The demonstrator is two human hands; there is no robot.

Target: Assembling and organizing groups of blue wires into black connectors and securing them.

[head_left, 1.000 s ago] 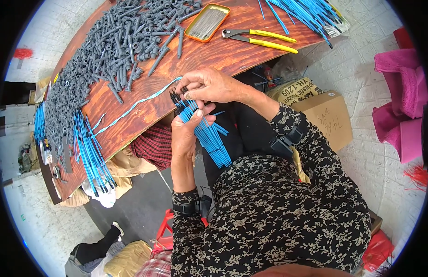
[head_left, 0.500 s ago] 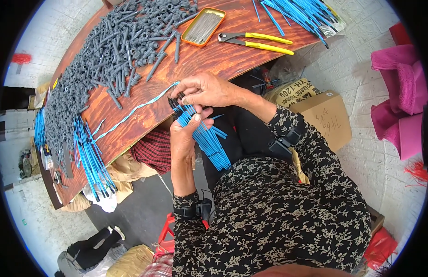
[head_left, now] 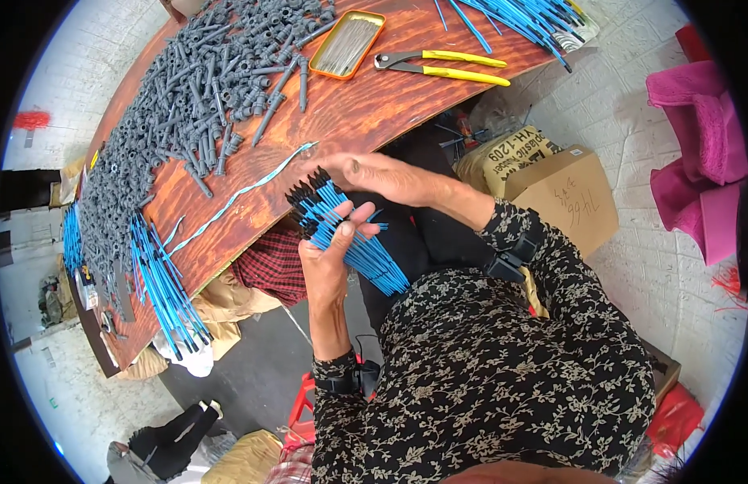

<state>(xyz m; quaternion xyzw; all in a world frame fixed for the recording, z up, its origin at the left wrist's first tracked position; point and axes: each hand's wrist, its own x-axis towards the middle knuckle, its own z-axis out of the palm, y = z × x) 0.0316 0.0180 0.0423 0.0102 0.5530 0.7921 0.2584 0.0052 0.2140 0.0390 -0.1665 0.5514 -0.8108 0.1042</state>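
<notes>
My left hand (head_left: pixel 327 256) is closed around a bundle of thin blue rods with black pointed tips (head_left: pixel 375 268). The tips fan out above the thumb, toward the table edge, while the plain ends reach down over my lap. Just past the tips is my right hand (head_left: pixel 380 177), its fingers smeared by motion over the table's near edge. Whether anything is between them cannot be made out. A twisted pale blue-and-white strip (head_left: pixel 243 192) lies on the wooden table (head_left: pixel 341 129), with one end close to the right fingers.
A large heap of grey plastic parts (head_left: pixel 172 105) covers the table's left side. Beyond lie a tin of thin metal pins (head_left: pixel 347 45) and yellow-handled pincers (head_left: pixel 442 66). More blue rods (head_left: pixel 166 282) stick out over the left edge. A cardboard box (head_left: pixel 567 198) stands at right.
My right hand has come off the black tips and shifted slightly to the right, leaving them exposed. The left hand still grips the bundle; the whole view has shifted slightly.
</notes>
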